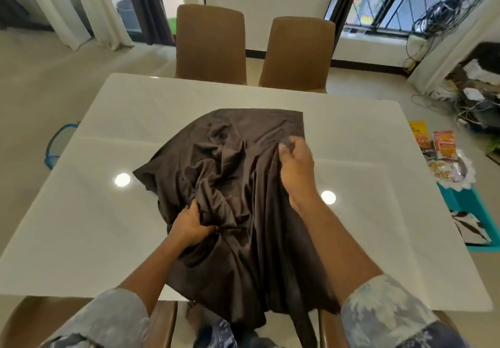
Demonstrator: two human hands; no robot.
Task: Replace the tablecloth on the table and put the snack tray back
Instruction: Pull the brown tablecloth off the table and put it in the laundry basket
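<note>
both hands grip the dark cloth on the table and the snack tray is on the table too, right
Not quite. In the head view the left hand and right hand grip the dark cloth on the table, but the snack tray sits off it, on a teal stand.

View: one head camera, worn by the person at the near edge of the table (81, 212).
Facing: forward and down, across the table to two chairs (211, 44) at its far side and windows (392, 4) beyond.
Nearness: close; left hand (189, 223) and right hand (295, 169) reach in from below, on the cloth (238, 158) mid-frame.
Lens: wide; floor (40, 77) shows on both sides of the table.
</note>
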